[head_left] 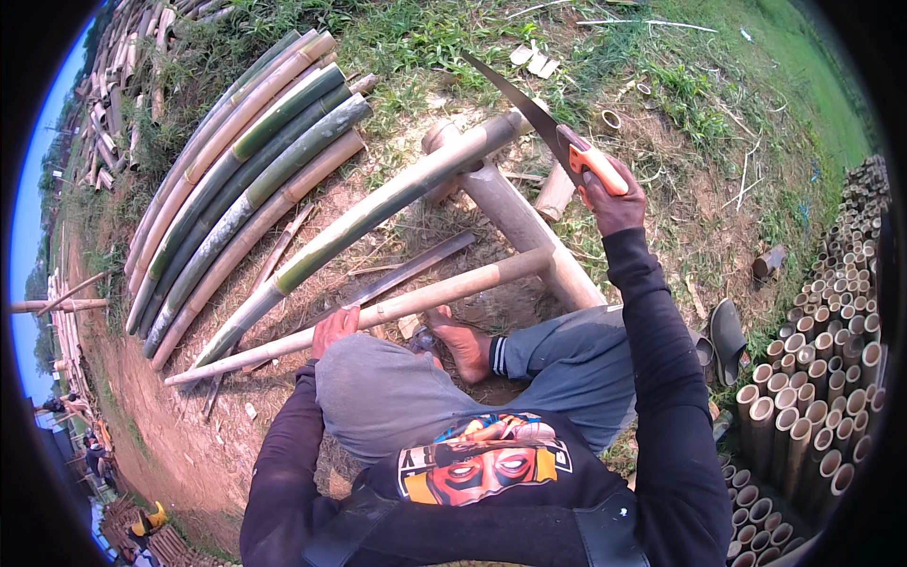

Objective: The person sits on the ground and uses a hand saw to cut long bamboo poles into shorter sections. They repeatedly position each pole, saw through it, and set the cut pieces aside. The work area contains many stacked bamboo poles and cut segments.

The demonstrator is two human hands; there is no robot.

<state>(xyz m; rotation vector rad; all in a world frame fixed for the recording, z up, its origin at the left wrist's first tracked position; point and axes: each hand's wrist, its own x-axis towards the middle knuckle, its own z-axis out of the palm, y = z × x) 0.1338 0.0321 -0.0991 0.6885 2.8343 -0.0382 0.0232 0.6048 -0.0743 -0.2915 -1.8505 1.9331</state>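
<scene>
My right hand is closed round the orange handle of a hand saw. The saw's long dark blade slants up and left, across the far end of a thick green-and-tan bamboo pole. That pole lies over a wooden support near its far end and slopes down to the left. A thinner, pale bamboo pole runs below it, from the support to the lower left. My left hand is closed over this thinner pole, beside my bent knee; some of its fingers are hidden.
Several long bamboo poles lie side by side at the left. Cut bamboo tubes stand stacked at the right, near a dark shoe. Flat strips and chips litter the ground round my bare foot. Other people are far off at the lower left.
</scene>
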